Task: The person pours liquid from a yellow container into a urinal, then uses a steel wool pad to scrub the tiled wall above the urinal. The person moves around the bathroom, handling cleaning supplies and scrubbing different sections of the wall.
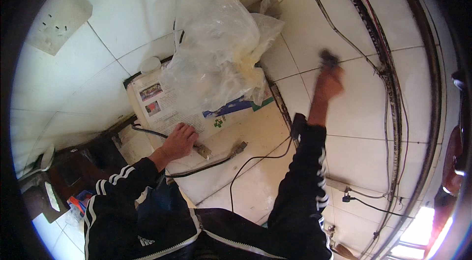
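Observation:
My left hand [180, 142] lies low over the printed sheet [151, 99], fingers curled around a dark cord. A power plug [202, 150] with metal prongs sticks out beyond the fingers. Close by on the pale surface, a black cable ends in a grey connector [239, 148]. My right hand [329, 82] is raised on the right against white tiles and blurred by motion. It grips a small dark object [328, 57], too blurred to identify. Between and beyond the hands sits a crumpled clear plastic bag [217, 46], covering part of the sheet.
A wall socket [61, 24] is at upper left. A round white lid [150, 65] rests by the sheet's far corner. Dark cables [392, 112] run along the tiles at right, near a black plug [346, 198]. A thin black cord [254, 157] loops beside my right sleeve.

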Motion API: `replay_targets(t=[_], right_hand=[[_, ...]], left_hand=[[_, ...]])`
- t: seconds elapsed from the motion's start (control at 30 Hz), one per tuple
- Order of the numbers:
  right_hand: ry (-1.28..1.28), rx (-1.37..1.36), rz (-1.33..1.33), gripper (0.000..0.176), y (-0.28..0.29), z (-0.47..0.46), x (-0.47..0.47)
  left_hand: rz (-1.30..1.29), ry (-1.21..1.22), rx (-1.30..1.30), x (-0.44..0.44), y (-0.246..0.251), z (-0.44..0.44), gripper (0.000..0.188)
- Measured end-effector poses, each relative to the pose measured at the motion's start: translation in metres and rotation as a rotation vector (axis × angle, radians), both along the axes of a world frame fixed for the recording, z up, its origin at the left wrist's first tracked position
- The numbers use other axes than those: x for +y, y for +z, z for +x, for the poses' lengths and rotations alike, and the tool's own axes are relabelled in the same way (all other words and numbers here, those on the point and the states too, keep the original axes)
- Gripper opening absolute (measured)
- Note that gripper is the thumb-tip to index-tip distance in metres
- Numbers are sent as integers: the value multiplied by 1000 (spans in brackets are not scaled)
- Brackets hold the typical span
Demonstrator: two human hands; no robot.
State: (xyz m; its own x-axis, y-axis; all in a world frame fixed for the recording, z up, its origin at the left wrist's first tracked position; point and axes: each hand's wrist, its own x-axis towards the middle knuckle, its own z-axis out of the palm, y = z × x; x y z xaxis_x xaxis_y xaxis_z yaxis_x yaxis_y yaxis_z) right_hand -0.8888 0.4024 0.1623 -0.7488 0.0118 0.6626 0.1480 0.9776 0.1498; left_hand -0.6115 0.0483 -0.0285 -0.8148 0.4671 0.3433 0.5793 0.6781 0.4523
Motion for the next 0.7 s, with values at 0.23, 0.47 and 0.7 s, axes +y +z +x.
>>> replay_targets(t=[0.23, 0.47, 0.7], right_hand=[[352, -128, 250, 10, -54, -97, -63], [70, -23, 137, 18, -19, -31, -14], [240, -84, 319, 17, -81, -76, -27]], left_hand=[[-4, 15, 45, 0, 0, -2, 25], [-12, 7, -42, -2, 4, -1, 27], [-29, 6, -59, 0, -2, -2, 29]])
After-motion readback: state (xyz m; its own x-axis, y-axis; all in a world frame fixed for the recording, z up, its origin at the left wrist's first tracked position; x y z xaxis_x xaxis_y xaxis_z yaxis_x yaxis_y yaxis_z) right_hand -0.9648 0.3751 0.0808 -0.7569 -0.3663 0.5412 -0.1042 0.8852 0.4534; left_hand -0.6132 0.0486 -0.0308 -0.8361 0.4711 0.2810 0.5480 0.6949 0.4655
